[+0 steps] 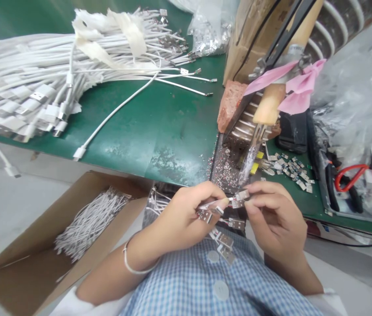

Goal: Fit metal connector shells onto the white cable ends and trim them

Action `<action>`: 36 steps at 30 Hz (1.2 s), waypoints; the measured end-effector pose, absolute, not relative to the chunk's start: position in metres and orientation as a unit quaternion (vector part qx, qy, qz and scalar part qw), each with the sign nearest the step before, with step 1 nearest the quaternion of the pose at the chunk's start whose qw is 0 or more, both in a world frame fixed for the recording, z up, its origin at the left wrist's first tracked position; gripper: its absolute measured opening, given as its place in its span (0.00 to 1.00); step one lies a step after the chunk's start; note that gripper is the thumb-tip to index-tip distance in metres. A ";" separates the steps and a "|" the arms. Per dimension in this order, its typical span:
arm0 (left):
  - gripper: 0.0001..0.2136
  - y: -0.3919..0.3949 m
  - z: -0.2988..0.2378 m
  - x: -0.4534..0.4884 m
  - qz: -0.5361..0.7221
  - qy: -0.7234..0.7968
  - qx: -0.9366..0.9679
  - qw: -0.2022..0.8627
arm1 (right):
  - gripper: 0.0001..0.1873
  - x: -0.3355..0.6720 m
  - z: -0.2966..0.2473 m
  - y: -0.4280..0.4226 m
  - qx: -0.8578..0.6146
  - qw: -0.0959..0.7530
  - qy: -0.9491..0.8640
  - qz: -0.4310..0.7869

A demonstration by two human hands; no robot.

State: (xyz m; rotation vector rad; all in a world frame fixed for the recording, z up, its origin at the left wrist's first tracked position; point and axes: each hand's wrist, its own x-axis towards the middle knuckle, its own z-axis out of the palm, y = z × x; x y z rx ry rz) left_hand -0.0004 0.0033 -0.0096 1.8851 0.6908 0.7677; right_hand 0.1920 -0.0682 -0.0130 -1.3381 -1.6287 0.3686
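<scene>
My left hand (181, 217) is closed on a bunch of white cable ends with metal connector shells (220, 239), held just above my lap. My right hand (273, 215) pinches one small metal connector shell (241, 196) against the cable tip in my left fingers. The two hands meet at the front edge of the green table (153, 127), right below the tip of a soldering iron (265, 109) in its stand.
A big pile of white cables (41, 66) covers the table's left. An open cardboard box (18, 259) of cables sits at lower left. Loose metal shells (291, 169), red-handled scissors (363, 177), a brick (230, 103), plastic bags (357, 83) lie to the right.
</scene>
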 end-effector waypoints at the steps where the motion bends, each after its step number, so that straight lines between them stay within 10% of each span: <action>1: 0.03 0.003 -0.010 0.000 0.318 0.284 0.771 0.473 | 0.09 0.192 -0.013 -0.068 -0.547 0.479 -0.670 0.148; 36: 0.04 0.003 -0.003 0.000 0.310 0.300 0.763 0.481 | 0.08 0.187 -0.009 -0.066 -0.554 0.464 -0.677 0.139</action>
